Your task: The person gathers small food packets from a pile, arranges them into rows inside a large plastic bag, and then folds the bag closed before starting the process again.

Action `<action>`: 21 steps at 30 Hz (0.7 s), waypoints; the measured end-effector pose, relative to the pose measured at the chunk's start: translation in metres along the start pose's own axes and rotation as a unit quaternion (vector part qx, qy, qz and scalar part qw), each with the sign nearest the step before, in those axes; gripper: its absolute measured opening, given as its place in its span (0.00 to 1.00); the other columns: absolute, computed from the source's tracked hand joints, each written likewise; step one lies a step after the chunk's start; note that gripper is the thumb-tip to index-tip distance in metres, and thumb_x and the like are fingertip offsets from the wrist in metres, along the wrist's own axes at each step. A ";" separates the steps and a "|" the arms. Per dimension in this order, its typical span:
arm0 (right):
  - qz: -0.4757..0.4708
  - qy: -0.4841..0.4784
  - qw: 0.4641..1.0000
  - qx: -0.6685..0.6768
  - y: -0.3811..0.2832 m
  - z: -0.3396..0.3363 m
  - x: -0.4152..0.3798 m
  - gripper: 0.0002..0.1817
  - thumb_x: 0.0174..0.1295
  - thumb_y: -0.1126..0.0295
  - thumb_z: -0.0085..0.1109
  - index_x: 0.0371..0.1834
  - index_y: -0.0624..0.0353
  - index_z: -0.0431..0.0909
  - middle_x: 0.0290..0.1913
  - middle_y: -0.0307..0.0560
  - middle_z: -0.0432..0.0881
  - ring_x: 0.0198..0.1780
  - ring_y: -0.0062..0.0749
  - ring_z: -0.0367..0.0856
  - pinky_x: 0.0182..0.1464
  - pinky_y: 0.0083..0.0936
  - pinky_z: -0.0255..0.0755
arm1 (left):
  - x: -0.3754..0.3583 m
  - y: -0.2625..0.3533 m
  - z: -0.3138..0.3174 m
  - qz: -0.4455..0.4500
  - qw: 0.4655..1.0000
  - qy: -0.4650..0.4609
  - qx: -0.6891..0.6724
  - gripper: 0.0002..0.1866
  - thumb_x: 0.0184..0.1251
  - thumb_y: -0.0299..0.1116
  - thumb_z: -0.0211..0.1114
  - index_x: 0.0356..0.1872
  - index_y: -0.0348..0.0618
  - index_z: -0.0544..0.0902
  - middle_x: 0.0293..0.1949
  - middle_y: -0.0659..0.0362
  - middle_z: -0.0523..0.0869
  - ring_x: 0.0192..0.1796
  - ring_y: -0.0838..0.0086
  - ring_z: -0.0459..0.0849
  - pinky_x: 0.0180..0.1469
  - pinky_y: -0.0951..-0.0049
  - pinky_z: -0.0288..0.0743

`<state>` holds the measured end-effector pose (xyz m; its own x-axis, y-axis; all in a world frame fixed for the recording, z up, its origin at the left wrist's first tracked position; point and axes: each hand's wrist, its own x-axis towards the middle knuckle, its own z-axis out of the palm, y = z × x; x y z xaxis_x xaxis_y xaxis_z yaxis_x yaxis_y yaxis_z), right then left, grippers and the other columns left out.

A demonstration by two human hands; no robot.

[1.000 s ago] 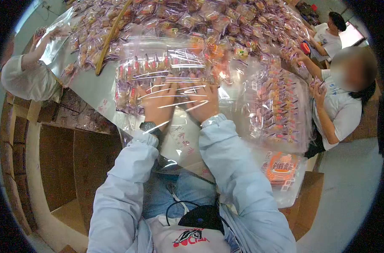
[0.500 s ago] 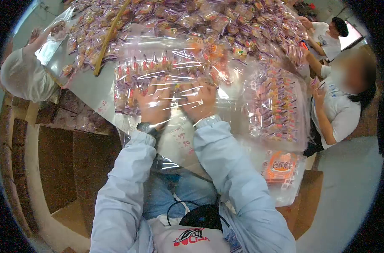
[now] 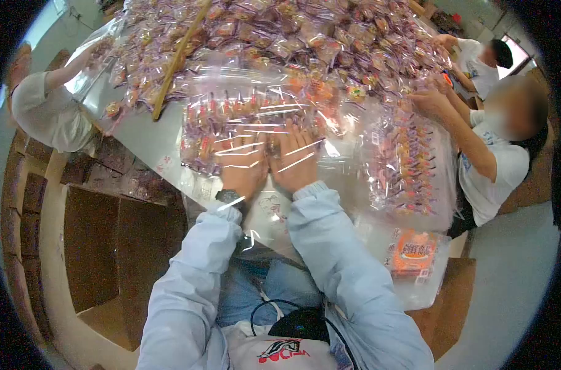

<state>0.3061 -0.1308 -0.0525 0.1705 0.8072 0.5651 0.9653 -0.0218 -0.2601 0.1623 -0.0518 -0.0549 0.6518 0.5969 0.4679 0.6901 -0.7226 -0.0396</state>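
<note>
Both of my hands are inside or beneath a large clear plastic bag, seen through its glare. My left hand lies with spread fingers on the near edge of rows of small wrapped packets. Close beside it, my right hand rests with fingers stretched out, touching the packets. Orange print shows on the clear bag at its far right part. To the right lies another clear bag filled with packets in rows.
Beyond my hands is a large heap of wrapped packets with a wooden stick. Printed bags lie at the near right. A cardboard box stands at the left. Co-workers are at the right, another person at the left.
My hands have drawn closer together and lie flatter at the packets. The nearest co-worker at the right has reached toward the heap with the hand that was raised.
</note>
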 end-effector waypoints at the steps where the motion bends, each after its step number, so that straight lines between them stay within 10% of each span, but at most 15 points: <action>1: -0.006 -0.019 1.000 -0.006 -0.001 -0.002 -0.004 0.34 0.59 0.62 0.65 0.69 0.66 0.73 0.74 0.70 0.70 0.73 0.63 0.71 0.76 0.59 0.59 | 0.000 0.000 0.002 0.010 1.000 0.009 -0.027 0.36 0.64 0.49 0.65 0.75 0.56 0.73 0.75 0.60 0.75 0.79 0.60 0.68 0.72 0.15 0.44; 10: -0.001 -0.012 1.000 0.010 -0.016 -0.006 -0.019 0.36 0.60 0.74 0.57 0.74 0.71 0.65 0.77 0.68 0.64 0.81 0.62 0.58 0.82 0.57 0.49 | -0.005 -0.008 -0.006 0.067 0.996 0.033 -0.041 0.27 0.74 0.38 0.60 0.72 0.45 0.75 0.73 0.54 0.76 0.77 0.60 0.70 0.81 0.43 0.54; 21: -0.062 -0.130 0.989 0.010 -0.043 -0.050 -0.060 0.34 0.62 0.72 0.59 0.74 0.71 0.68 0.74 0.65 0.71 0.78 0.55 0.66 0.80 0.51 0.59 | -0.103 -0.008 -0.056 0.103 0.969 -0.095 -0.204 0.30 0.70 0.32 0.62 0.73 0.36 0.71 0.74 0.48 0.73 0.76 0.49 0.71 0.80 0.46 0.58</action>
<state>0.2646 -0.2077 -0.0355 -0.0089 0.9275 0.3737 0.9711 0.0972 -0.2181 0.0720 -0.1277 -0.0534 0.8356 0.4507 0.3140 0.3831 -0.8878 0.2549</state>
